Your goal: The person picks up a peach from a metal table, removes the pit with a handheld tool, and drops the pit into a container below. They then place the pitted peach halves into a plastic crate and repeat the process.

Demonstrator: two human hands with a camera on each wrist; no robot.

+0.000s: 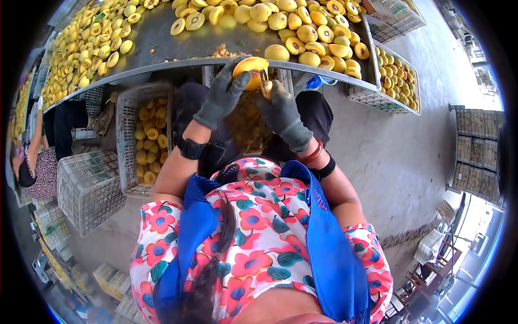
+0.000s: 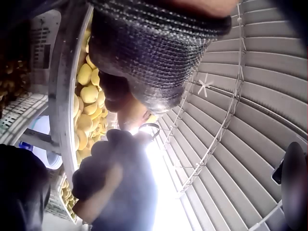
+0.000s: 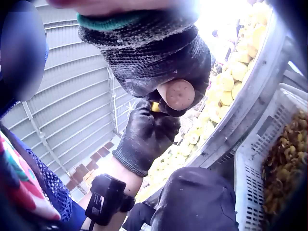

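Observation:
Over the near rim of the metal table, my gloved left hand [image 1: 218,100] grips a yellow peach half [image 1: 251,65]. A pitting tool with a wooden handle [image 1: 267,90] is in my gloved right hand [image 1: 284,112], its upper end overlapping the fruit in the head view. The right wrist view shows the handle's round butt [image 3: 180,95] sticking out of the fist. In the left wrist view a thin curved metal blade [image 2: 153,126] shows beside the right hand [image 2: 126,178]. Glove fingers hide much of the peach in both wrist views.
Peach halves [image 1: 313,32] are heaped on the metal table [image 1: 162,46]. A crate of halves [image 1: 151,140] stands left of my legs, beside an upturned crate [image 1: 89,186]. Pit scraps [image 3: 288,163] fill a crate between my knees. Another person [image 1: 43,173] is at far left.

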